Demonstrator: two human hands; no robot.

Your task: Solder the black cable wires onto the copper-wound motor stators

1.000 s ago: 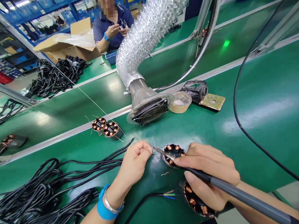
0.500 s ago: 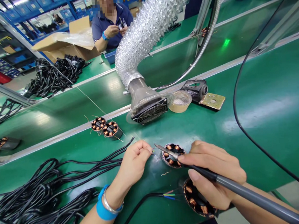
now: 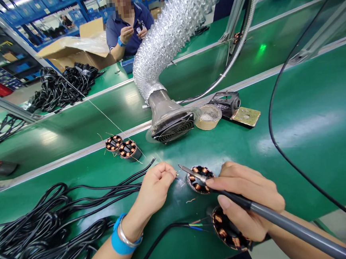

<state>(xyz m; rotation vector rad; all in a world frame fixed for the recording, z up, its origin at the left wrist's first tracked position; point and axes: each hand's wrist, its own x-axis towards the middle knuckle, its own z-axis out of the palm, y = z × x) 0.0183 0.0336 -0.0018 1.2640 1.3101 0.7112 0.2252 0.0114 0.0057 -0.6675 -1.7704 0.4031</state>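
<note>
My right hand (image 3: 247,199) is closed round a soldering iron (image 3: 257,208), whose bare metal tip points left toward my other hand. My left hand (image 3: 158,186), wearing a blue wrist strap and a metal bangle, pinches thin wires (image 3: 177,174); only short ends show past the fingertips. A small gap separates the iron's tip from them. Under the iron's shaft sits a motor stator (image 3: 199,187) with copper windings. A second stator (image 3: 229,231) lies nearer me, partly hidden by my right hand. Beside it ends a black cable (image 3: 165,230) with red, green and blue wires bared.
Coiled black cables (image 3: 43,227) cover the left. Two stators (image 3: 128,150) stand beside the belt's rail. A fume-extractor hood (image 3: 172,125) hangs ahead, near a round tub (image 3: 208,118) and an iron stand (image 3: 234,106). Across the belt, a co-worker (image 3: 130,29) handles small dark parts.
My hands and the iron have stayed almost still. On the belt at far left, the stators have shifted left. The co-worker's hands have moved apart.
</note>
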